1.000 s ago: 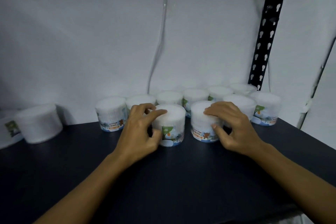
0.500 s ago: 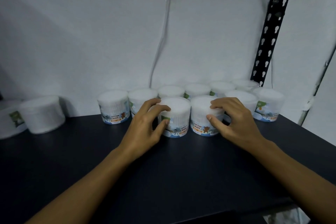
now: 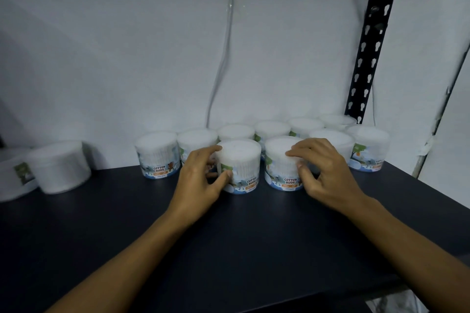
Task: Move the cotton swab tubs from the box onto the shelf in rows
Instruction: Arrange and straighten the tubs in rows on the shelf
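Your left hand [image 3: 201, 180] grips the left front tub [image 3: 240, 166]; your right hand [image 3: 328, 173] grips the right front tub [image 3: 282, 160], both just before the back row [image 3: 272, 128].

Your left hand [image 3: 201, 173] covers the left flank of the front-left tub [image 3: 240, 166]; your right hand [image 3: 323, 170] hides the right side of the front-right tub [image 3: 282, 162]; back-row tubs [image 3: 272, 128] show only lids; the leftmost tub [image 3: 12, 178] is cut by the frame edge; small label print is unreadable.
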A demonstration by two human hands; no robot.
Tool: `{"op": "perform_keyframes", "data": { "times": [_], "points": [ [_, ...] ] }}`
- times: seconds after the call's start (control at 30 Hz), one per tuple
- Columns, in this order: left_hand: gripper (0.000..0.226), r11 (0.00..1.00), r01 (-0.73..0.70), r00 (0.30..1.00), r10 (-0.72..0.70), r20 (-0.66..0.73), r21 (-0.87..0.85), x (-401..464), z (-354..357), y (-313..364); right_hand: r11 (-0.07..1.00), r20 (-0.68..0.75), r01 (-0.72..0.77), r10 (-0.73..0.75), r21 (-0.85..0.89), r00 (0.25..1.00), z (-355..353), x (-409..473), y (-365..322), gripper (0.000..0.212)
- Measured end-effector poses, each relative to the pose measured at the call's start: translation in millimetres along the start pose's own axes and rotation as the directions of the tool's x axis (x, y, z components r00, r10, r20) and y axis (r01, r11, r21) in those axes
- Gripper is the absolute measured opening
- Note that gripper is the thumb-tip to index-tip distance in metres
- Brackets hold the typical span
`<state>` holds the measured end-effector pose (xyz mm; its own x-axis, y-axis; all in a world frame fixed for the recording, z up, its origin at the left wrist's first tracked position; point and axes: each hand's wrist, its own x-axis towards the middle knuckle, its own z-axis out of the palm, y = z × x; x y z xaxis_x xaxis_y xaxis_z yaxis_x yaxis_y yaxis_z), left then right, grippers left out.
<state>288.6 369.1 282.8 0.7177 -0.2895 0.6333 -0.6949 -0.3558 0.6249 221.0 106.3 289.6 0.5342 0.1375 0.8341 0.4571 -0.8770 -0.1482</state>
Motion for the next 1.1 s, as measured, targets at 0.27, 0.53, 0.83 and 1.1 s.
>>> {"op": "perform_keyframes", "data": {
  "times": [0.27, 0.53, 0.83, 1.1],
  "points": [
    [0.072, 0.951, 0.278, 0.960, -0.272, 0.057, -0.135, 2, -1, 4, 0.997, 0.023, -0.075, 0.076, -0.032, 0.997, -1, 1, -2, 0.026],
    [0.046, 0.957, 0.277, 0.957, -0.268, 0.108, -0.081, 7, 4, -1, 0.996, 0.043, -0.061, 0.064, -0.066, 0.997, 2, 0, 2, 0.026],
    [0.050, 0.955, 0.281, 0.956, -0.268, 0.120, -0.099, 6, 7, 2, 0.996, 0.022, -0.077, 0.078, -0.048, 0.997, 2, -1, 3, 0.028],
    [0.042, 0.958, 0.275, 0.956, -0.263, 0.133, -0.083, 6, 11, 2, 0.997, 0.005, -0.074, 0.074, -0.035, 0.997, 1, -1, 2, 0.033]
  ]
}}
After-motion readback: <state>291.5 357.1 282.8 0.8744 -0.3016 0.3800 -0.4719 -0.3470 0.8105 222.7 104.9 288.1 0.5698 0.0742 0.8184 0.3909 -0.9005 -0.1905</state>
